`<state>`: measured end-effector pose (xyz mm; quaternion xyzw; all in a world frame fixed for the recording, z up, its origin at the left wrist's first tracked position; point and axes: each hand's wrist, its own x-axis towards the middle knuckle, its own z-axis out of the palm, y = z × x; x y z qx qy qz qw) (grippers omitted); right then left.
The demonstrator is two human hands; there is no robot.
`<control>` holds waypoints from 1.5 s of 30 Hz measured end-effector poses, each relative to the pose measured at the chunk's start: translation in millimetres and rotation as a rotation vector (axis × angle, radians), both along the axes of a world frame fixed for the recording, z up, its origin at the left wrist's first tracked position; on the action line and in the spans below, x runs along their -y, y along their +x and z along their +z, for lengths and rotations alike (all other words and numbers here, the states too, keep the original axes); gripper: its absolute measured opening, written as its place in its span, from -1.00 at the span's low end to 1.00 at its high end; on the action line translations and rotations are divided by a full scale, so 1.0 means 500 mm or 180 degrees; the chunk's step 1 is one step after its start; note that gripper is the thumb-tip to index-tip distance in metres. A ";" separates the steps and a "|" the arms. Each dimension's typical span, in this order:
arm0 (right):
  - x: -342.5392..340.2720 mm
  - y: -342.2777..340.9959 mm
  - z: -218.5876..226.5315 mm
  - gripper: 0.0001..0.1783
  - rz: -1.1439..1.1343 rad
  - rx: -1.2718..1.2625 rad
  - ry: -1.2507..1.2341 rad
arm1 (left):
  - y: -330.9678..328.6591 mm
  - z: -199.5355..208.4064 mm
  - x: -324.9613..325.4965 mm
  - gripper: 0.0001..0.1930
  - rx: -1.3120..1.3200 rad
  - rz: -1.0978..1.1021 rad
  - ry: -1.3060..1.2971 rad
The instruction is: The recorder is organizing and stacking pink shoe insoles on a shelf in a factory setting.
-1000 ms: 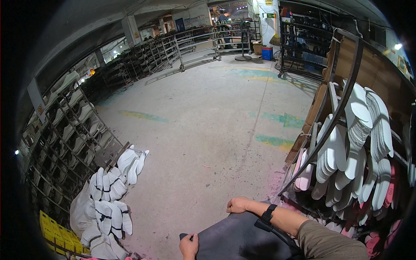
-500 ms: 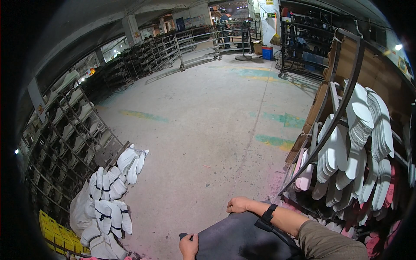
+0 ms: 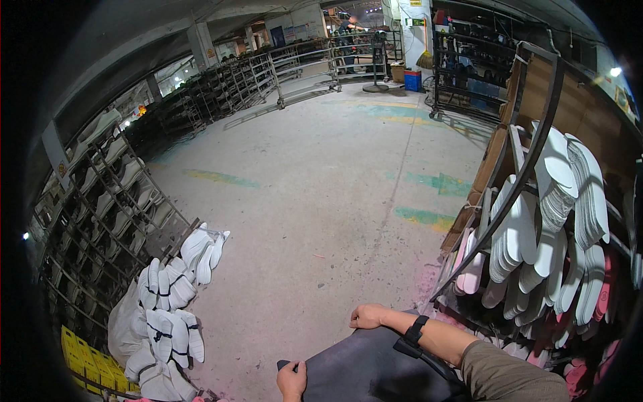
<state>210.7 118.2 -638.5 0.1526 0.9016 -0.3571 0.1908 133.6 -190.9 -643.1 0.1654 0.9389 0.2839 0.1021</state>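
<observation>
A dark grey cloth (image 3: 348,358), perhaps an apron, spreads across the bottom of the view, its far edge running between my two hands. At its left corner my left hand (image 3: 291,381) is closed on the cloth, thumb on top, with the other fingers mostly hidden. My right hand (image 3: 368,316) has its fingers curled down over the far edge of the same cloth; the fingertips are out of sight. A black band (image 3: 416,329) circles my right forearm, below a rolled brown sleeve (image 3: 502,372).
White shoe-sole-shaped pieces (image 3: 161,288), some tied in bundles, lie at left beside a rack of shoes (image 3: 110,201) and a yellow crate (image 3: 87,358). On the right, a metal rack (image 3: 546,127) holds stacked white insole-like pieces (image 3: 512,231). Low metal racks (image 3: 301,67) stand far off.
Far back behind the racks, a person has shifted and shows more of the head and an arm. My hands and the cloth stay where they were.
</observation>
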 end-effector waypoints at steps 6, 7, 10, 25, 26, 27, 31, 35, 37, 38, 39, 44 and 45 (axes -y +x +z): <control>0.001 -0.001 -0.001 -0.52 -0.0009 -0.0015 -0.0004 | -0.001 -0.003 0.001 -0.65 0.0012 0.0024 0.0019; 0.001 -0.001 0.000 -0.52 0.0003 -0.0017 -0.0013 | -0.001 0.000 0.001 -0.65 0.0012 0.0026 0.0020; 0.001 -0.002 -0.003 -0.52 -0.0007 -0.0012 -0.0002 | 0.001 0.006 -0.001 -0.65 0.0042 0.0037 0.0025; 0.001 -0.002 0.000 -0.53 -0.0005 -0.0001 -0.0011 | 0.003 0.014 -0.004 -0.65 0.0098 0.0068 -0.0008; 0.001 -0.002 -0.001 -0.53 -0.0006 -0.0001 -0.0011 | 0.003 0.014 -0.004 -0.65 0.0087 0.0065 -0.0012; 0.000 -0.004 -0.002 -0.53 0.0006 0.0051 0.0006 | 0.003 0.014 -0.004 -0.65 0.0077 0.0061 -0.0016; 0.000 -0.003 -0.005 -0.53 0.0008 -0.0005 0.0000 | 0.003 0.013 -0.004 -0.65 0.0065 0.0047 -0.0007; 0.001 -0.003 0.000 -0.53 -0.0008 -0.0010 -0.0018 | 0.001 0.010 -0.003 -0.65 0.0078 0.0067 -0.0020; 0.002 -0.002 0.007 -0.53 -0.0002 -0.0001 -0.0020 | 0.001 0.008 -0.002 -0.65 0.0080 0.0064 -0.0018; 0.002 -0.001 0.007 -0.53 -0.0002 -0.0001 -0.0021 | 0.001 0.009 -0.002 -0.65 0.0089 0.0066 0.0000; 0.002 -0.001 0.007 -0.53 -0.0005 0.0001 -0.0013 | 0.002 0.009 -0.002 -0.65 0.0098 0.0069 0.0018; 0.002 0.004 0.005 -0.53 -0.0021 -0.0021 -0.0022 | 0.006 0.015 -0.004 -0.65 0.0128 0.0100 -0.0001; 0.001 0.007 0.001 -0.55 -0.0072 -0.0073 -0.0004 | 0.007 0.014 -0.004 -0.65 0.0137 0.0099 -0.0008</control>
